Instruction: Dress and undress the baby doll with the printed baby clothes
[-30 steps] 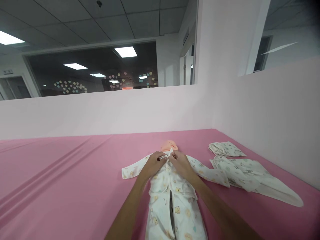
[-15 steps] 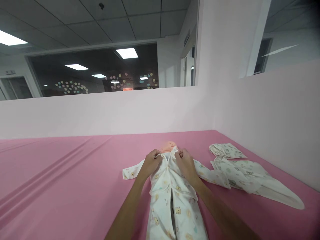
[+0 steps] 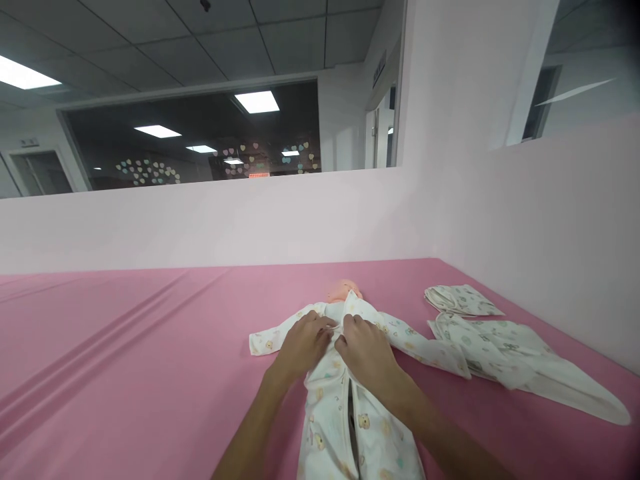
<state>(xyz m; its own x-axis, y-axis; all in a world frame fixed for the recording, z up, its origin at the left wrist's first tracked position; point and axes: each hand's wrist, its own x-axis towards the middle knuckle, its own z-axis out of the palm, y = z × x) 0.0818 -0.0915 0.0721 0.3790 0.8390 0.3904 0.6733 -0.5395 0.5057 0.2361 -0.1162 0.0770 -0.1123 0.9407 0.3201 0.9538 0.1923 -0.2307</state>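
A doll lies on its back in white baby clothes (image 3: 324, 421) printed with small bears, sleeves stretched out to both sides. Its orange-pink head (image 3: 342, 289) shows above the collar. My left hand (image 3: 306, 341) has its fingers curled on the left front edge at the chest, pinching the cloth. On the other front edge, my right hand (image 3: 367, 353) is closed too, thumb toward the middle; its fingertips are partly hidden. Below the hands, a long dark gap shows between the garment's lower front edges.
A pink sheet (image 3: 150, 373) covers the surface. To the right lie a folded patterned white cloth (image 3: 463, 300) and a spread-out white garment (image 3: 525, 360), which touches the doll's right-hand sleeve. Pale walls (image 3: 225, 220) rise behind and at the right, with windows above.
Both hands have moved down from the collar to the chest, still at the front edges. The collar's right flap now stands up freely near the doll's head. The view has shifted slightly.
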